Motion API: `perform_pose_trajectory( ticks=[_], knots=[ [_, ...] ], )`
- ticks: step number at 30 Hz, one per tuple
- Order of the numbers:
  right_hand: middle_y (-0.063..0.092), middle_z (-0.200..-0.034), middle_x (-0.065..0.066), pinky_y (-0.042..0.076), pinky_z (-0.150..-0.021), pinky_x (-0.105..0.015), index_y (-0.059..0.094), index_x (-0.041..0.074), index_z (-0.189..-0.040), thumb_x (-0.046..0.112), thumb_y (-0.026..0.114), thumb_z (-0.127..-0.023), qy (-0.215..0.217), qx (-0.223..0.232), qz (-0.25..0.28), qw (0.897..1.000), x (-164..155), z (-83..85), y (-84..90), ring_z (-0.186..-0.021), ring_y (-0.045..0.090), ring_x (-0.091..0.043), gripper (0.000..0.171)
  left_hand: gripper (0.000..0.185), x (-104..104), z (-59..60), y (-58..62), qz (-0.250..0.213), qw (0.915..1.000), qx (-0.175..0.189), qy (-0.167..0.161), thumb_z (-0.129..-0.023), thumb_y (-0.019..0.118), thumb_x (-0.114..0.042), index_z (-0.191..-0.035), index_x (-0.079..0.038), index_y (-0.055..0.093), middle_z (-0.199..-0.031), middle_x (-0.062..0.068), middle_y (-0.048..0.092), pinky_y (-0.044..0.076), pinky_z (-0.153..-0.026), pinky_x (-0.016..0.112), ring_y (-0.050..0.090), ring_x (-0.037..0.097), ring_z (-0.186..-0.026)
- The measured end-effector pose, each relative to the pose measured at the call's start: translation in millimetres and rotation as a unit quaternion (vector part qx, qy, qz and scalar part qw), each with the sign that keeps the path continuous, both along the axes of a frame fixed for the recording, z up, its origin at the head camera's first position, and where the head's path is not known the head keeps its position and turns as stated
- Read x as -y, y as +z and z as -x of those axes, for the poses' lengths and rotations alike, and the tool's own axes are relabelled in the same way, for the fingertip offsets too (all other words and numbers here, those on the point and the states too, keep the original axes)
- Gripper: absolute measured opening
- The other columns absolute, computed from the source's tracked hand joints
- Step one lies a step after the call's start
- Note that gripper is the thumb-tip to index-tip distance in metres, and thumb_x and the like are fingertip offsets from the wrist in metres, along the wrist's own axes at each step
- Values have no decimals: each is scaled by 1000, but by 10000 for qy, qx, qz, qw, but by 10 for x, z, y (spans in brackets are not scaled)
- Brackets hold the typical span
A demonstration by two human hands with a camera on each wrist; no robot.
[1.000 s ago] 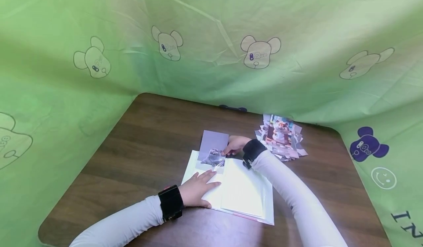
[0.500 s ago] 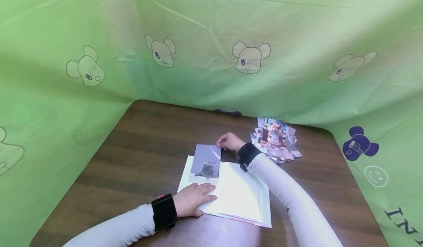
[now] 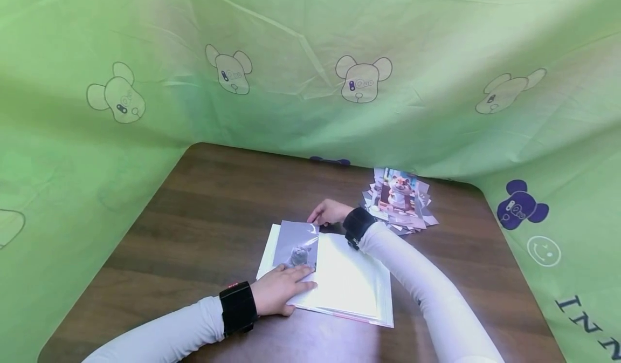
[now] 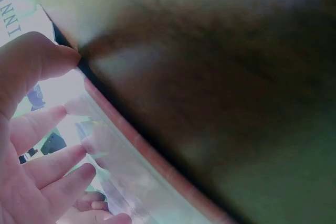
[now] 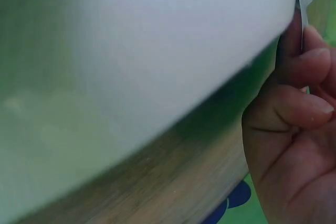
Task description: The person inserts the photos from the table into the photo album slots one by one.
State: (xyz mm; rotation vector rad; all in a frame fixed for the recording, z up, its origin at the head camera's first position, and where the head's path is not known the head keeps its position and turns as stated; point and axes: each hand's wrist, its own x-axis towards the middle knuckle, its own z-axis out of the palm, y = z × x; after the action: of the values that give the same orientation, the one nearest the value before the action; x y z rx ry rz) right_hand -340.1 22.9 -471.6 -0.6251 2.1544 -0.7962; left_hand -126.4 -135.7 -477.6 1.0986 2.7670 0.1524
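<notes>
An open photo album [image 3: 351, 276] with white pages lies on the wooden table. On its left page is a photo of a grey cat [image 3: 296, 239], its top edge close to the page's top edge and clear film shining over part of it. With fingers spread, my left hand [image 3: 282, 290] rests on that page and covers the photo's lower end. At the photo's upper right corner, my right hand [image 3: 332, 212] pinches the edge between thumb and fingers. In the right wrist view the right hand [image 5: 294, 103] has a thin sheet edge between its fingertips.
A loose, fanned pile of photos [image 3: 400, 201] lies at the back right, a hamster picture on top. A green printed curtain [image 3: 291, 115] hangs along the far and side edges of the brown table [image 3: 194, 217].
The cat photo has slid down over the left page, so less of it sticks out past the top. My right hand shifted from beside the cat to the photo's upper corner.
</notes>
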Motion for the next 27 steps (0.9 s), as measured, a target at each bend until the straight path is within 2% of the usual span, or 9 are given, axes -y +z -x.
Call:
perform_pose_trajectory(
  ticks=[3, 8, 13, 16, 19, 23, 27],
  knots=[
    [70, -80, -2, 34, -46, -17, 72, 4, -103, -1, 64, -81, 178, 46, -167, 9997, -7, -12, 21, -48, 43, -6, 23, 63, -4, 17, 7, -10, 10000, -28, -56, -77, 72, -37, -135, -27, 49, -147, 2, 41, 47, -93, 50, 42, 18, -134],
    [68, -77, 5, 29, -42, -18, 72, 7, -103, 1, 65, -81, 413, 224, -234, 9986, -22, -41, 36, -41, 34, -3, 24, 65, -8, 37, 17, -119, 9998, 147, -47, -78, 72, -36, -137, -29, 46, -147, 1, 40, 46, -93, 52, 42, 18, -134],
    [65, -72, 5, 29, -42, -18, 71, 6, -104, 3, 61, -83, 631, 267, -323, 9971, -23, -78, 75, -41, 33, -4, 23, 68, -13, 66, 15, -140, 9998, 161, -21, -78, 71, -33, -139, -31, 43, -147, 2, 41, 45, -95, 52, 41, 19, -134],
    [58, -64, 4, 28, -40, -18, 71, 6, -105, 5, 58, -85, 733, 302, -409, 9960, -34, -90, 105, -39, 32, -5, 24, 69, -24, 65, 21, -167, 9998, 109, -13, -77, 72, -32, -139, -32, 43, -146, 3, 42, 44, -95, 54, 42, 19, -133],
    [54, -59, 4, 28, -40, -18, 71, 7, -104, 11, 57, -87, 715, 294, -400, 9962, -57, -93, 113, -38, 32, -5, 22, 68, -43, 62, 26, -229, 9996, 171, 18, -78, 72, -32, -139, -32, 42, -146, 4, 42, 42, -96, 57, 42, 20, -134],
    [56, -63, 7, 31, -44, -19, 73, 8, -96, 17, 63, -87, 616, -60, -460, 9970, -67, -112, 88, -45, 38, -5, 16, 66, -60, 68, 21, -295, 9993, 237, 22, -79, 71, -32, -139, -32, 43, -147, 3, 42, 42, -95, 58, 41, 21, -134],
    [60, -67, 8, 36, -55, -18, 73, 7, -85, 15, 69, -83, 527, -604, -559, 9952, -39, -159, 74, -60, 47, -7, 9, 64, -65, 75, 5, -368, 9989, 279, 30, -79, 71, -30, -138, -31, 44, -146, 3, 42, 45, -94, 54, 41, 20, -134]
  ],
)
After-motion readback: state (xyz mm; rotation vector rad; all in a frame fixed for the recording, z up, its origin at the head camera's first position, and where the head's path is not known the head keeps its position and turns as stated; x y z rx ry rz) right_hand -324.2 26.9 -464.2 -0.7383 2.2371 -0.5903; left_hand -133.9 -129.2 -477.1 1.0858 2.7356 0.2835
